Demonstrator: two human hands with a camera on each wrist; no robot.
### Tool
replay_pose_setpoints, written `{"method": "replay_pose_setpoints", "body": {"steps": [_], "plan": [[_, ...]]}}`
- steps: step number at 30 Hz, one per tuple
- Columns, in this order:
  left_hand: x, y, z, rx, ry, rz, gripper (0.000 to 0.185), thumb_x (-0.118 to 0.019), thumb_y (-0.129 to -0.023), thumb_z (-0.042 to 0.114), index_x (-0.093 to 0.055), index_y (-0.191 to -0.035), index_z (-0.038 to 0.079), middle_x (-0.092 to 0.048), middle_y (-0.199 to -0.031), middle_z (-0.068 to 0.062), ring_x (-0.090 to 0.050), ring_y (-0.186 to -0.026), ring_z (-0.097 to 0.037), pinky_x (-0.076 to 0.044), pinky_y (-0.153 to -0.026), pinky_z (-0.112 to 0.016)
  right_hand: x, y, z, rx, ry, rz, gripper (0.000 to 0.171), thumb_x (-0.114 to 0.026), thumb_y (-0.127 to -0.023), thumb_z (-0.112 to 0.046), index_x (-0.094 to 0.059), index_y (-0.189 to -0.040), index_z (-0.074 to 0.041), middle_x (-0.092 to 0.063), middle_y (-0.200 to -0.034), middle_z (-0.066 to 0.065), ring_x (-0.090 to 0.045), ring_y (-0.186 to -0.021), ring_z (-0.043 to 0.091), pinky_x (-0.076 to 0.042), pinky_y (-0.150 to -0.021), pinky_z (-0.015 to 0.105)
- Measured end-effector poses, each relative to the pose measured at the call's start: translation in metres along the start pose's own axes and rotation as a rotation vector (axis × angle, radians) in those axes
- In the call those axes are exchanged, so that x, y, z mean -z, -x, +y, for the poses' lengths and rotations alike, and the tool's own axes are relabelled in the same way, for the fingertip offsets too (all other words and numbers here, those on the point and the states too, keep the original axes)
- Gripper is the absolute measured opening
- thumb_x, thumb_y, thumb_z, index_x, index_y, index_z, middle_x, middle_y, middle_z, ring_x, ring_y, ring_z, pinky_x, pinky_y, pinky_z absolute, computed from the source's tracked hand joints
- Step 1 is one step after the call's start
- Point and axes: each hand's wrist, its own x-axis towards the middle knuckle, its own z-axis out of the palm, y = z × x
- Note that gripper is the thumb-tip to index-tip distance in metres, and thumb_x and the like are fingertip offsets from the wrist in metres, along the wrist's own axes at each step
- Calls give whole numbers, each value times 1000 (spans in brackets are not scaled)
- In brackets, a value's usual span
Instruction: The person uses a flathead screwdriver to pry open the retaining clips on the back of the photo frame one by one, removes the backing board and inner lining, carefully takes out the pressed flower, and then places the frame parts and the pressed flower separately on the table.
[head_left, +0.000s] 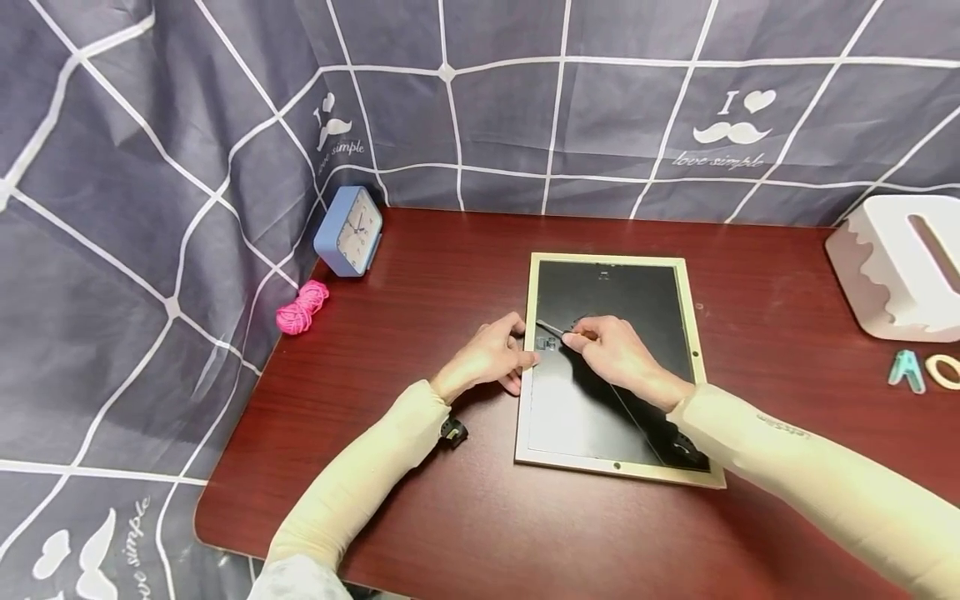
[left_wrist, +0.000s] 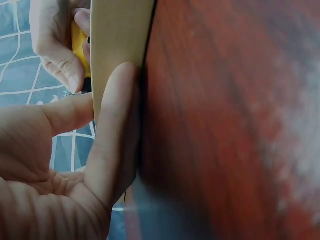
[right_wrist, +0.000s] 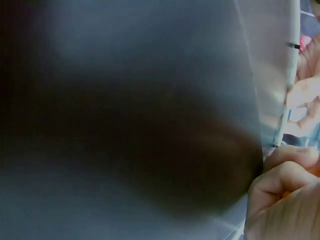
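Observation:
A pale wooden picture frame [head_left: 607,259] lies back side up on the table, with a dark backing panel [head_left: 637,292] inside its rim. My left hand [head_left: 489,352] holds the frame's left side; in the left wrist view its thumb reaches over the rim and a finger [left_wrist: 117,100] lies along the outer side. With my right hand [head_left: 618,354] above the panel, I grip a screwdriver [head_left: 551,328] by its yellow handle [left_wrist: 79,47]. Its metal shaft points to the left rim, beside a small metal fitting [head_left: 547,342]. The right fingers hide most of the handle.
At the back left stand a blue alarm clock [head_left: 351,232] and a skein of pink yarn [head_left: 302,307]. On the right are a white tissue box [head_left: 900,271], a teal clip [head_left: 907,370] and a pale ring [head_left: 943,372]. Grey checked cloth hangs behind the table.

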Motion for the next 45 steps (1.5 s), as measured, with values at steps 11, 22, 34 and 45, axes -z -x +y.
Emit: {"method": "replay_pose_setpoints", "body": {"steps": [11,22,34,45], "plan": [[-9,9,-3,80,-23,23,47,-76,-103,15,-48,-138,0,-72,-82,-10,-76,-54,-20,-72,-65,-37,35,25,-16,-114,-167,-57,27,-64,-109,-26,-73,-101,-2,-54,-68,-5,-53,-59,10,-45,-55,22],[42,-64,39,-309,-735,369,23,-73,-106,22,-78,-124,8,-80,-112,-9,-77,-103,-26,-66,-94,-39,41,38,-16,-200,-286,-64,33,-62,-110,-29,-66,-101,2,-53,-71,-3,-48,-60,9,-38,-53,21],[58,-158,21,-182,-818,303,25,-79,-100,46,-86,-105,22,-83,-108,1,-74,-97,-18,-65,-81,-38,45,40,-20,-208,-263,-20,24,-63,-110,-24,-60,-112,0,-58,-76,-2,-58,-68,12,-49,-60,22],[60,-120,5,-192,-879,268,22,-76,-102,47,-86,-99,27,-81,-97,2,-73,-95,-24,-65,-81,-45,47,46,-18,-155,-154,40,22,-63,-110,-26,-67,-114,-5,-65,-79,-1,-61,-76,14,-48,-72,26]]}}
